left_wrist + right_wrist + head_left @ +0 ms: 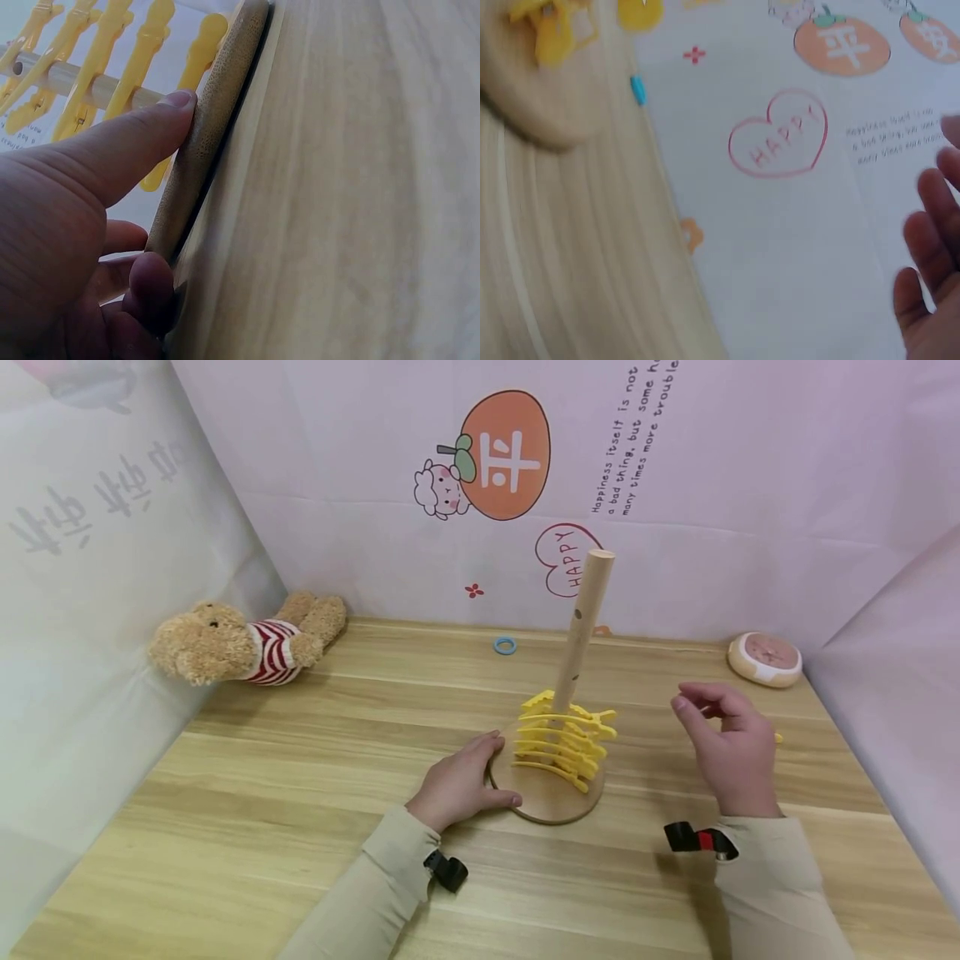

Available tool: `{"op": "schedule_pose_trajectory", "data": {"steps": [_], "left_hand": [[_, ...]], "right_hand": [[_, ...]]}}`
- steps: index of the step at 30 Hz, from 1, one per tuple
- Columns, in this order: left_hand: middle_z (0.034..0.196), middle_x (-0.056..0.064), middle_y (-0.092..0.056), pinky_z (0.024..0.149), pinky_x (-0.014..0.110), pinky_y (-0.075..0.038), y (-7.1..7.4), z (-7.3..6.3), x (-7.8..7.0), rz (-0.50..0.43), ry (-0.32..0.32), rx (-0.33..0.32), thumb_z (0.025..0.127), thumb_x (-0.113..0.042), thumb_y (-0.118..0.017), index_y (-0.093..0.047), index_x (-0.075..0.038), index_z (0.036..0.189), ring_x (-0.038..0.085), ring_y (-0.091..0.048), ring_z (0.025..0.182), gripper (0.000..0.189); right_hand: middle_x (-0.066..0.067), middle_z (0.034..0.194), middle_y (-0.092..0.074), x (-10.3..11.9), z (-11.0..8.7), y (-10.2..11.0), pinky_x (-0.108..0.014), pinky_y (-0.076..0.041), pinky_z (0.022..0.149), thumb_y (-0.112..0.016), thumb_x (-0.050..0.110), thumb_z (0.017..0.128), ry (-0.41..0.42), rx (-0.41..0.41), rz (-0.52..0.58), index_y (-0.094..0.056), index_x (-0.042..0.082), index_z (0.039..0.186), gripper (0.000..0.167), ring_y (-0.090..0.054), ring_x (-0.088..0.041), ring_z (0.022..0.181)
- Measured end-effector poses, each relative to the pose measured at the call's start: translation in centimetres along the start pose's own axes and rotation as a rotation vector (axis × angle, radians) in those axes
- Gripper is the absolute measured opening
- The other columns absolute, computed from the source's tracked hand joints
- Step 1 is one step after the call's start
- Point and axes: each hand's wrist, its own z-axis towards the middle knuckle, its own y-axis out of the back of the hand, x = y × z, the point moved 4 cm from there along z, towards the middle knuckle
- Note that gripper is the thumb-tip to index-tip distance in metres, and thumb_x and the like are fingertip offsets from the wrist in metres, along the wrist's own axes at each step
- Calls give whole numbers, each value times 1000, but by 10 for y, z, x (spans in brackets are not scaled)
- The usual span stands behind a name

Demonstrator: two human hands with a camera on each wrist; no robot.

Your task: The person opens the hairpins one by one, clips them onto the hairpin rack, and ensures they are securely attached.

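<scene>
A round wooden base point(551, 806) carries an upright wooden post point(581, 627) with several yellow plastic pieces point(558, 747) stacked around its lower part. At the base's left rim, my left hand point(457, 781) grips the edge. The left wrist view shows its thumb point(150, 135) on the rim and the other fingers curled at the side. To the right of the stand, my right hand point(727, 747) is raised above the table with loosely bent fingers point(934, 247); nothing shows in its grasp. A bit of yellow point(778, 738) peeks out behind it, mostly hidden.
A blue ring point(505, 647) lies near the table's back edge. At the back left is a teddy bear point(247, 643) in a striped top. A round pink-and-cream object point(765, 658) sits at the back right. Printed white sheets point(337, 460) wall in the wooden table point(300, 777).
</scene>
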Motion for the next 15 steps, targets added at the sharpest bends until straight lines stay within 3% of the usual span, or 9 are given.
{"op": "schedule_pose_trajectory", "data": {"steps": [4,8,12,15], "left_hand": [[161,2,-36,110,48,-41,0,0,1,-2,2,-1,79,-55,-81,-43,-12,152,25,-40,143,94],[160,2,-36,109,48,-41,-1,0,1,-6,4,-3,78,-56,-81,-44,-12,152,25,-40,143,94],[161,3,-36,109,49,-41,0,0,1,-9,4,-2,78,-55,-81,-44,-12,152,26,-41,143,93],[161,2,-36,110,49,-41,0,0,0,-5,4,-1,79,-55,-81,-44,-12,152,25,-40,143,93]], "right_hand": [[21,95,-66,-18,4,12,-20,-41,77,-75,10,90,-10,-134,-62,-73,-3,107,21,-57,-5,88],[23,102,-59,-40,6,24,-21,-35,81,-78,13,87,-37,-199,-164,-72,0,113,30,-52,-1,97],[20,113,-53,-65,4,34,-23,-32,85,-77,16,86,-153,-217,-226,-68,8,126,42,-46,-3,107],[9,125,-52,-81,4,41,-29,-33,96,-76,20,87,-254,-199,-243,-60,12,137,53,-44,-13,118]]}}
